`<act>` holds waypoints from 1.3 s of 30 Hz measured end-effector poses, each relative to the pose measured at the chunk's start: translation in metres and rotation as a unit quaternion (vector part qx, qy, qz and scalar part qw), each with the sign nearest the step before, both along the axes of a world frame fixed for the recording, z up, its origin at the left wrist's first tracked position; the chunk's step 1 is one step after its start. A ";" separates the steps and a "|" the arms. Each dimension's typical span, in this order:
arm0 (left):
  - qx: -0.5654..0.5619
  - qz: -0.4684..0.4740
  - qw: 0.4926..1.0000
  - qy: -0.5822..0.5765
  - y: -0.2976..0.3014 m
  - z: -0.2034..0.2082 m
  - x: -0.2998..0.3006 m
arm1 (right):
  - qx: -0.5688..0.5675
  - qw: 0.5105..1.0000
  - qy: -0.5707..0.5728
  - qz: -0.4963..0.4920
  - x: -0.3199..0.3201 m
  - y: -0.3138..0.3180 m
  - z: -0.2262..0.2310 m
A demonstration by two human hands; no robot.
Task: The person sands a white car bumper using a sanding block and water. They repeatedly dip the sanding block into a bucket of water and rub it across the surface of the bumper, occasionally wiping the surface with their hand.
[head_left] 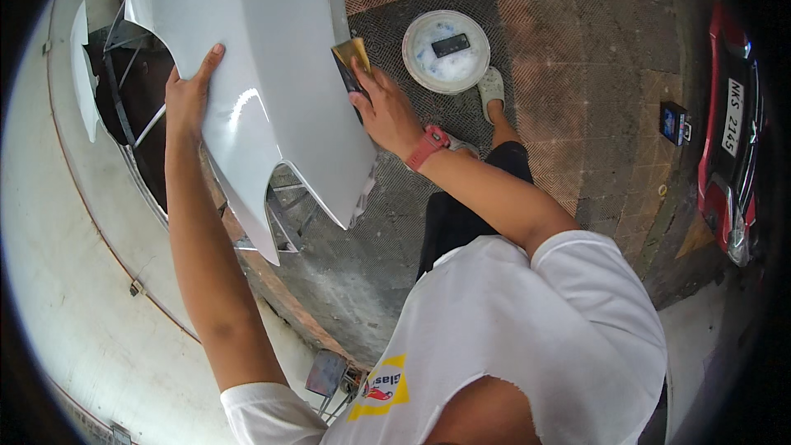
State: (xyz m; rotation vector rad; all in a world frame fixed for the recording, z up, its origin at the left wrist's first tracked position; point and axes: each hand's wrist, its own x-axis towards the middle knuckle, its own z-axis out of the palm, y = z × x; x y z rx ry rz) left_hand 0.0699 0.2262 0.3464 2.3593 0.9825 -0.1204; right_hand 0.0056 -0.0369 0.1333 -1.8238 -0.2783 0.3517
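Observation:
A glossy light-grey car fender stands in front of me, its pointed lower end toward me. My left hand grips its left edge, thumb on the painted face and fingers mostly hidden behind the edge. At the right edge, my right hand holds a folded sheet of sandpaper, yellowish-brown on one face and dark on the other, pressed against the fender's side. A red watch is on my right wrist.
A round white bucket with a dark rectangular block in its top stands right of the fender, close to my foot. Farther right are a small dark box and a red car bumper. A pale wall curves along the left.

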 end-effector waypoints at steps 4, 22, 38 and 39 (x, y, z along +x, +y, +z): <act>-0.002 -0.001 1.000 0.021 -0.001 0.003 0.005 | -0.006 0.999 0.016 -0.040 0.048 0.026 -0.023; 0.062 -0.004 0.998 0.031 0.010 -0.004 0.008 | -0.014 0.994 0.061 -0.085 0.180 0.071 -0.055; 0.015 0.068 0.997 0.015 -0.020 0.009 0.017 | 0.075 0.988 0.038 -0.132 0.107 0.049 -0.045; 0.014 0.066 0.998 0.017 -0.019 0.010 0.018 | 0.068 0.985 0.103 -0.122 0.142 0.055 -0.051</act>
